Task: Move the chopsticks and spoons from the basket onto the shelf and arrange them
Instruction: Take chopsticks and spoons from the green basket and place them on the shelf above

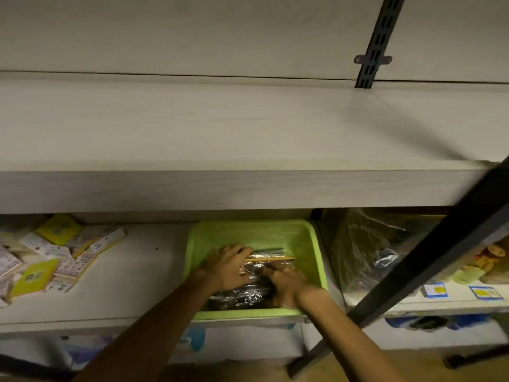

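Both bare forearms reaching forward and down into a shallow light-green plastic basket (308,238). Left hand (230,267) lying palm-down, fingers spread and bent over crinkled clear wrapping; whether gripping the wrapping or merely pressing on it, cannot tell. Right hand (286,285) just beside the left, knuckles up, fingers curled down into a dark bundle in shiny clear plastic (242,295); fingertips buried, so the grasp itself hidden, though seemingly closed on that bundle.

Just beyond the fingertips of the left hand, a pair of pale wooden chopsticks (271,259) lying flat in the basket, pointing away to the right, near ends covered by the hand. Beyond those, darker thin sticks in clear wrap (268,250), blurred, kind not certain. Spoons not distinguishable; contents of the dark bundle unreadable through glare and shadow.

Basket resting on a lower white shelf board (137,271), near rim at the wrists. Left of the left forearm, well apart, a loose scatter of yellow and white printed packets (55,257), cut off at the frame edge, print too small to read. Right of the right hand, past the basket wall, a crumpled clear plastic bag (371,249), contents dim. Further right, small blue-edged yellow price tags (435,290) on the shelf lip.

Above and beyond both hands, a broad pale wood-grain shelf (220,128), front edge overhanging the far part of the basket. A dark metal bar (440,260), blurred, crossing diagonally to the right of the right forearm; a black slotted upright (377,45) on the back wall.
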